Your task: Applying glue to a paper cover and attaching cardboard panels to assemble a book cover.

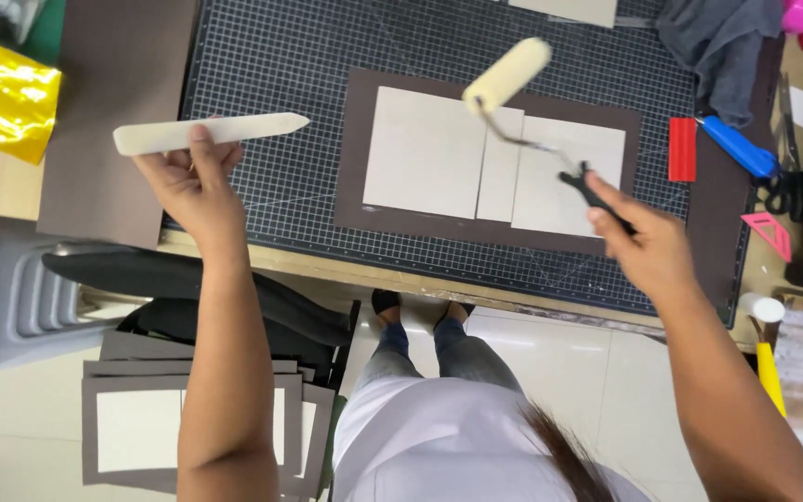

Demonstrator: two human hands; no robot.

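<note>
Right hand [648, 244] grips my foam roller [507, 74] slanting up-left over the boards [490, 160], nearer them than my left hand [190, 181], which clasps a bone folder [208, 133] level.

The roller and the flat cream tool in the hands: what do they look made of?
The roller, held by the right hand, looks like a pale foam or fine-nap sleeve on a bent wire frame with a black, probably plastic, grip. The flat cream tool in the left hand is smooth, matte and rigid with a pointed end: bone or plastic, cannot tell which.
</note>
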